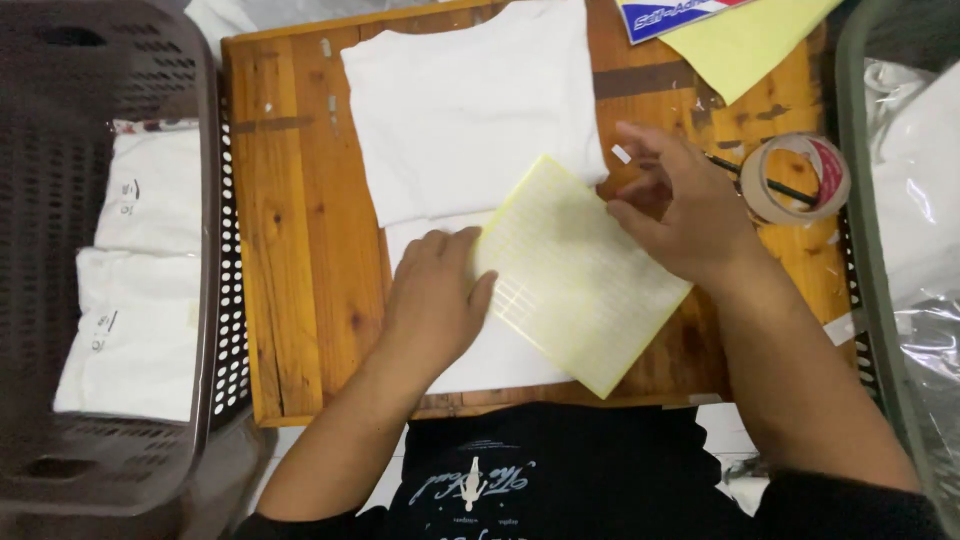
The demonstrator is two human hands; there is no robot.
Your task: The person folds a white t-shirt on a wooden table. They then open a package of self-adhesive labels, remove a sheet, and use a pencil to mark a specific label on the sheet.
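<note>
A yellow sheet of small white stickers [575, 270] lies tilted on a folded white garment [470, 110] on the wooden board [300, 230]. My left hand [435, 300] rests flat on the sheet's left corner and holds it down. My right hand [680, 205] hovers at the sheet's upper right edge, with finger and thumb pinched together on a small white sticker at that edge. A second folded white piece [495, 355] lies under the sheet.
A dark plastic basket [205, 200] at the left holds folded white garments [140, 280]. A roll of tape [795, 178] with a pen across it sits at the right, yellow sheets [745, 40] at the top right. Plastic-wrapped items [920, 200] lie at the far right.
</note>
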